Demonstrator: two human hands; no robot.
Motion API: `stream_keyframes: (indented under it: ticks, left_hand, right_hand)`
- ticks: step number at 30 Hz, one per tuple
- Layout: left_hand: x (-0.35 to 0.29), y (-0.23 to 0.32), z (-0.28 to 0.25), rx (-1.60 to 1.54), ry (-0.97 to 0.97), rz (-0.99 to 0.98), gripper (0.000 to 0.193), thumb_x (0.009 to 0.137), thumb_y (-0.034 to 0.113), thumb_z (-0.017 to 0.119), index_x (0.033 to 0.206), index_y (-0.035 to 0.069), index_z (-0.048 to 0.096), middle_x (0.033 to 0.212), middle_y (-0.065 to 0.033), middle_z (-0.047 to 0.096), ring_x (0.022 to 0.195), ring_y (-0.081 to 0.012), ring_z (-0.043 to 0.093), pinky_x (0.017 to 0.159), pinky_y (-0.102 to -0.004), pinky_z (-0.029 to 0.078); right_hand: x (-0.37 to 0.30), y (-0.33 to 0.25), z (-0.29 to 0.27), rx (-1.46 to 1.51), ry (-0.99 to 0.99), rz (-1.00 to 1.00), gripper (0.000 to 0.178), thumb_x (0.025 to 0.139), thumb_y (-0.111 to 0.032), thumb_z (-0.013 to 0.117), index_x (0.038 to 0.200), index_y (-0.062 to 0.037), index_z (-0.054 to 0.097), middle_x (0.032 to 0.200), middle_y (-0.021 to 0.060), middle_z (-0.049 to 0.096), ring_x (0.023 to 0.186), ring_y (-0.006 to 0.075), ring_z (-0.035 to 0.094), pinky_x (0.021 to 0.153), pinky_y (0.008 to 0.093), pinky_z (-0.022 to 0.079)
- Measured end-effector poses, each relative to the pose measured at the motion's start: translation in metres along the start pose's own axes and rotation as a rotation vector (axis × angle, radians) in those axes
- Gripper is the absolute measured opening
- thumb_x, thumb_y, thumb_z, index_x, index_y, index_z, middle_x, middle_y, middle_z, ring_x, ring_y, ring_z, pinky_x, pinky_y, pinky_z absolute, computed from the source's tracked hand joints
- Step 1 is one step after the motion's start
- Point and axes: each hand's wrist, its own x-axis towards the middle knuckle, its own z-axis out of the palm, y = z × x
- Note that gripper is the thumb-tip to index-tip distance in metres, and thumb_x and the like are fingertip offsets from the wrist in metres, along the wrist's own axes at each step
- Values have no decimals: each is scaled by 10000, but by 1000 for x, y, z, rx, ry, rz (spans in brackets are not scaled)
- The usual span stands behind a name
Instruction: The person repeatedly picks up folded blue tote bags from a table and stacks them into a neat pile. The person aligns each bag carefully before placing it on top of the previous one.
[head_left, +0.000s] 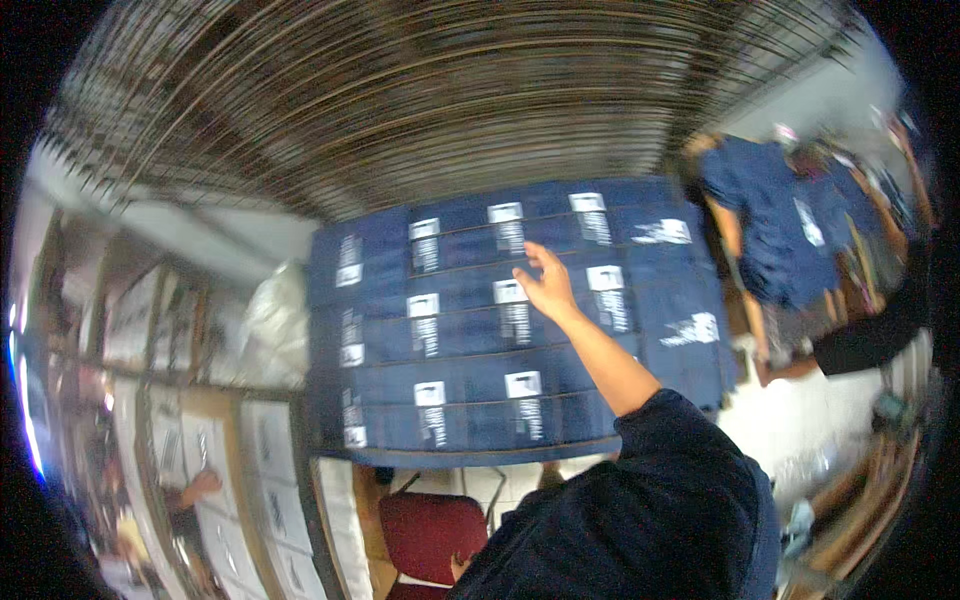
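My right hand [545, 287] reaches out over dark blue folded cloth pieces [460, 330], its fingers spread and holding nothing. Blur hides whether the fingertips touch the cloth. The pieces lie in rows, each with a white printed panel, and cover a wide table. My right arm comes up from a black short sleeve. Low in the view, a few fingers of what looks like my left hand [460, 566] show beside a dark red chair [430, 535]. Most of that hand is hidden behind my body, so its grip is unclear.
Racks of thin rods [450, 100] hang low over the table. On the right are people in blue shirts [765, 215] and another person's black-sleeved arm [870, 335]. At left stand a translucent plastic bag [278, 325] and shelves with white sheets [270, 450]; another person's hand [203, 484] is near them.
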Motion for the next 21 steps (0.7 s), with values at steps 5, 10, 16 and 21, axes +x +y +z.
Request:
stream_keyframes:
  ticks: [5, 10, 16, 21]
  left_hand:
    - [24, 47, 67, 145, -166, 60, 614, 802, 12, 560, 1332, 112, 266, 1023, -190, 584, 856, -280, 586, 686, -370, 506]
    - [-22, 83, 186, 309, -277, 206, 572, 803, 162, 598, 1312, 120, 339, 1066, -170, 583, 872, -291, 592, 695, -334, 504]
    - [-8, 54, 180, 980, -399, 482, 725, 802, 307, 628, 1371, 95, 232, 1038, -119, 605, 817, -188, 612, 679, -281, 497]
    - [-95, 31, 152, 849, -372, 387, 779, 791, 239, 663, 1371, 15, 195, 926, -103, 628, 746, -167, 607, 695, -292, 496]
  right_hand:
    - [31, 60, -237, -131, 563, -26, 351, 735, -159, 686, 1025, 13, 590, 992, 153, 624, 925, 235, 599, 813, 335, 462]
    - [3, 159, -433, -197, 823, 280, 366, 740, -229, 667, 1046, -39, 603, 1019, 138, 630, 919, 255, 614, 799, 353, 470]
    - [5, 200, -493, -552, 648, 504, 463, 729, -241, 642, 1152, -95, 525, 1050, 148, 611, 1005, 340, 557, 855, 406, 437]
    - [46, 239, -489, -918, 385, 382, 589, 745, -275, 620, 1271, -119, 402, 1163, 147, 553, 1106, 372, 475, 873, 493, 409]
